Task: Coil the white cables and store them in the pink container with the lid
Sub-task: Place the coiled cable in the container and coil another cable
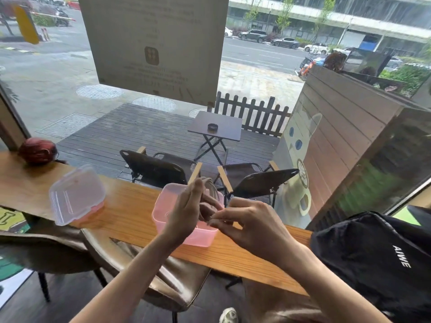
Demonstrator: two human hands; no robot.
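Cable (211, 191) loops, blurred and greyish in my view, sit bunched between both hands directly above the open pink container (163, 213) on the wooden desk (130, 206). Nearest me, a brown chair (163, 271) is tucked under the desk edge, and a black backpack (377, 259) rests at my right. My left hand (186, 213) has its fingers curled round the coil, holding it upright over the box. My right hand (251, 220) pinches a strand of the same cable with thumb and forefinger, just beside the left. Further left on the desk stands a second pink box with its clear lid (74, 194) on, well apart from the open one. Beyond that a dark red helmet (38, 150) lies at the desk's far corner.
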